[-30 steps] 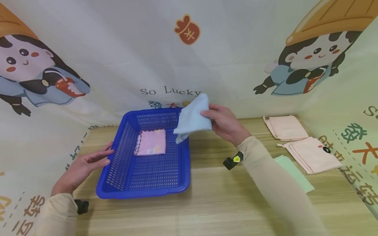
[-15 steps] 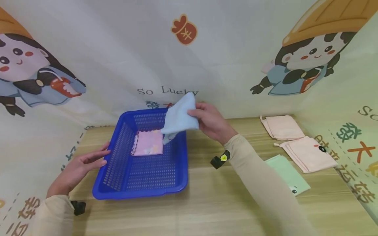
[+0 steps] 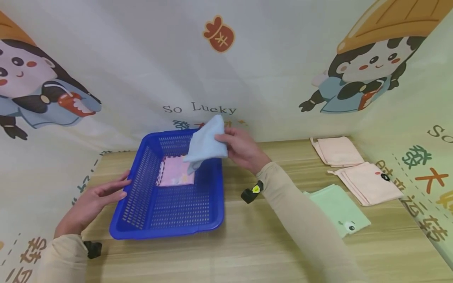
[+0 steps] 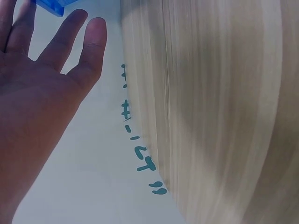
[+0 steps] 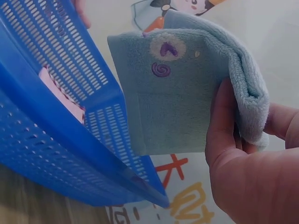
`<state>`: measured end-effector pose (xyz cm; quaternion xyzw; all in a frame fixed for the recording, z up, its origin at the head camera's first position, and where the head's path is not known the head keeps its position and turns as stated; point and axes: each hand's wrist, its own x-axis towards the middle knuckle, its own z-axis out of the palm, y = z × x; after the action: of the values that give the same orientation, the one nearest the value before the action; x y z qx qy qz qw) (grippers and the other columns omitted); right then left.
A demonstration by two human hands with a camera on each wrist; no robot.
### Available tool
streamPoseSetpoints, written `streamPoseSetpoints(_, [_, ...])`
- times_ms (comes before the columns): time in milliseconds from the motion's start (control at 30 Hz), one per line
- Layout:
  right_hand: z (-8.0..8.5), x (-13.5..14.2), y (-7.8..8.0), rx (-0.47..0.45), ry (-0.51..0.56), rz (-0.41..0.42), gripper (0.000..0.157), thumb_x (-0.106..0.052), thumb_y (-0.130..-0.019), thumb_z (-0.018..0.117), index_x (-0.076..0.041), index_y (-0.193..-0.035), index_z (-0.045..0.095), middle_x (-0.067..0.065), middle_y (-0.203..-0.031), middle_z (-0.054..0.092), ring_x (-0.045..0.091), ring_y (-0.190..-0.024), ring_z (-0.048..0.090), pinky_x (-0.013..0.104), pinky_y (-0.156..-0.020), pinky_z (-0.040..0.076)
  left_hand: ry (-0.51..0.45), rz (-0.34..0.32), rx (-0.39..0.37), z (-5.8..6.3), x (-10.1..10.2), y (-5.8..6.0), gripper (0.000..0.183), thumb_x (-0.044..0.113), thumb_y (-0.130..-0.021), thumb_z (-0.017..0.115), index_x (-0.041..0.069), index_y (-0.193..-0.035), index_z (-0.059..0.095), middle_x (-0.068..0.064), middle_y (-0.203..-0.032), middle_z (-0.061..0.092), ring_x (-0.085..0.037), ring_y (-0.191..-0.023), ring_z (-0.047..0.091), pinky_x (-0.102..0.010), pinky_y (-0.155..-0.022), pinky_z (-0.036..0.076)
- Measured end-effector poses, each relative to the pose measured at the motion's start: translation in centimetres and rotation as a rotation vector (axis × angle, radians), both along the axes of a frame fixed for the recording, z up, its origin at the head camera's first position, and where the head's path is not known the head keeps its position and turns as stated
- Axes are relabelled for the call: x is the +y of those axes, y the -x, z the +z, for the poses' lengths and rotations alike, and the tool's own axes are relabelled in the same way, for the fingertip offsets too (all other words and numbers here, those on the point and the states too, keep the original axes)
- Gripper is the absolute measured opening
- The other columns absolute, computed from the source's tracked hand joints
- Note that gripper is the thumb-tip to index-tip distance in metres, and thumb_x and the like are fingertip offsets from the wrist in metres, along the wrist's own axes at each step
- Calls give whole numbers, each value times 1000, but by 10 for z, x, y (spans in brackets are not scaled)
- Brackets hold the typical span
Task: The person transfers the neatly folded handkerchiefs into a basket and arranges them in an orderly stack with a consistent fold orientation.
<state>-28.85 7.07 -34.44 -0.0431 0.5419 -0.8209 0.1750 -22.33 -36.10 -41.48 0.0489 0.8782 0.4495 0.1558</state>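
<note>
My right hand point(image 3: 244, 148) pinches a folded light blue towel point(image 3: 208, 142) above the back right part of a blue plastic basket point(image 3: 220, 204). Thumb and fingers grip its folded edge; in the right wrist view the towel point(image 5: 173, 102) shows a purple swirl and an embroidered face. A folded pink towel point(image 3: 175, 173) with a checked edge lies inside the basket, partly overlapped by the blue one. At the basket's left wall is my left hand point(image 3: 95, 202), its fingertips right at the rim. The left wrist view shows the fingers of this hand point(image 4: 42, 84) extended.
To the right on the wooden table point(image 3: 247, 243) lie two folded pale pink towels, one farther back point(image 3: 339, 151) and one nearer point(image 3: 371, 184). A folded green towel point(image 3: 341, 210) sits beside them, partly behind the right forearm. Printed cloth walls point(image 3: 269, 78) enclose the table.
My right hand has carried the blue towel leftward, farther over the basket. More of the green towel now shows past the forearm. The left hand stays at the basket's rim.
</note>
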Motion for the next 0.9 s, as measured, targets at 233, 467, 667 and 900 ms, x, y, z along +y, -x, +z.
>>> streamPoseSetpoints(233, [-9, -13, 6, -10, 5, -4, 48, 2, -100, 53, 7, -147, 45, 13, -134, 56, 20, -117, 56, 39, -110, 48, -7, 3, 2, 0, 2, 1, 60, 50, -99, 62, 21, -151, 52, 18, -168, 23, -38, -160, 6, -77, -116, 16])
streamPoseSetpoints(467, [-13, -30, 11, -52, 43, -31, 47, 4, -97, 52, 10, -144, 47, 15, -132, 58, 21, -116, 56, 42, -114, 46, -14, 8, -8, -1, 3, -1, 61, 50, -99, 62, 19, -151, 51, 17, -169, 23, -38, -160, 5, -77, -116, 15])
streamPoseSetpoints(667, [-13, -48, 11, -89, 77, -43, 48, 2, -97, 53, 7, -145, 49, 15, -144, 56, 19, -121, 54, 41, -120, 41, -5, 13, -10, -3, 0, -2, 62, 51, -100, 60, 19, -152, 50, 18, -169, 21, -39, -160, 5, -78, -115, 16])
streamPoseSetpoints(900, [-13, -65, 12, -109, 84, -119, 39, 6, -92, 53, 6, -132, 55, 1, -107, 59, 13, -101, 54, 30, -101, 49, -11, 26, -10, -4, 0, 0, 62, 52, -99, 61, 22, -151, 50, 20, -168, 22, -38, -160, 6, -78, -116, 15])
